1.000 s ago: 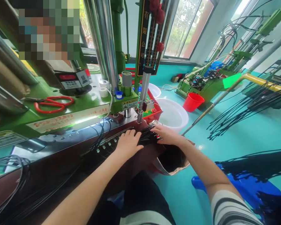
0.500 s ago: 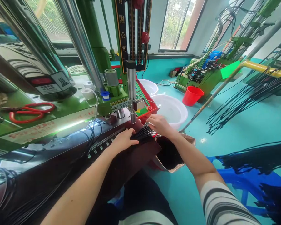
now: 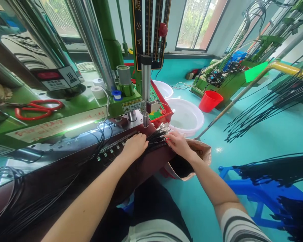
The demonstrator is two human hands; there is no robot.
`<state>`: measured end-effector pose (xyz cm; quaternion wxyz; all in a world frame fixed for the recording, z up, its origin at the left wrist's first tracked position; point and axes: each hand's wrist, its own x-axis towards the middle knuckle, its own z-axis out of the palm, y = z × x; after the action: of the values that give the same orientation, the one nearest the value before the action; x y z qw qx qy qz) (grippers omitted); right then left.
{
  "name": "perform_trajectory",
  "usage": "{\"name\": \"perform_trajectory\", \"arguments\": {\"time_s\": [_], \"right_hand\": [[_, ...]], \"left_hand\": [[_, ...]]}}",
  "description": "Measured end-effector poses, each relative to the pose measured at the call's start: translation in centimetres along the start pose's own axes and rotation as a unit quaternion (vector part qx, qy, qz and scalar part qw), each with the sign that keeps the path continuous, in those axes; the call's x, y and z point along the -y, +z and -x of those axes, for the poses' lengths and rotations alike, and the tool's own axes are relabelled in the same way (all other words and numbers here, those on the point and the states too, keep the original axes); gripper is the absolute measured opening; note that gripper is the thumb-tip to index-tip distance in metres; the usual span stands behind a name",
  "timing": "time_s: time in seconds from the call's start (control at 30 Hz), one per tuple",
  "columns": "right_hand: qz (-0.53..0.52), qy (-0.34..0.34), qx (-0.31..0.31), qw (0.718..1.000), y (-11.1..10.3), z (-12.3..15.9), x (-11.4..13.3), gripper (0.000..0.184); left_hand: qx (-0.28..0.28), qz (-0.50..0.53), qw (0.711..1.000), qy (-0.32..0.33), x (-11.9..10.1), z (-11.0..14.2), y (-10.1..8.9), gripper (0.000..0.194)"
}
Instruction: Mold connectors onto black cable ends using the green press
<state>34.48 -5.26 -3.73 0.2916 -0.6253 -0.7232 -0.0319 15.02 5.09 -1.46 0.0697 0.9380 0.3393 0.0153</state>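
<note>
A bundle of black cables (image 3: 156,137) with shiny metal ends lies on the dark red bench (image 3: 151,164) near its right end. My left hand (image 3: 135,145) is closed over the near side of this bundle, fingers curled round the cables. At the metal tips, my right hand (image 3: 178,144) has its thumb and fingers drawn together on a cable end; the exact grip is partly hidden. Left of my left hand, a row of small metal connectors (image 3: 111,151) sits along a strip on the bench. An open paper-lined bin (image 3: 205,153) stands just below my right hand.
A green press (image 3: 91,112) with steel columns rises behind the bench, red-handled scissors (image 3: 39,110) on its ledge. Beyond are a control panel (image 3: 164,116), a white basin (image 3: 187,116) and a red bucket (image 3: 210,101). Black cables hang at right above a blue stool (image 3: 262,188).
My left fingers have closed over the cables, its thumb no longer stuck out. My right hand has shifted slightly right and down, leaving the fanned metal ends more visible. The view has shifted slightly.
</note>
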Motion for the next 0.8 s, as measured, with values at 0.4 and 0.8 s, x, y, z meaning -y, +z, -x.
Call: {"name": "perform_trajectory", "arguments": {"time_s": [0.4,0.8], "right_hand": [[-0.015,-0.026,0.059,0.998,-0.5,-3.0,-1.1,0.016],[0.043,0.010,-0.021,0.999,-0.3,0.1,-0.4,0.027]], "left_hand": [[-0.070,-0.021,0.997,0.017,0.1,0.9,0.5,0.025],[-0.169,0.092,0.974,0.119,1.2,8.5,-3.0,0.024]]}}
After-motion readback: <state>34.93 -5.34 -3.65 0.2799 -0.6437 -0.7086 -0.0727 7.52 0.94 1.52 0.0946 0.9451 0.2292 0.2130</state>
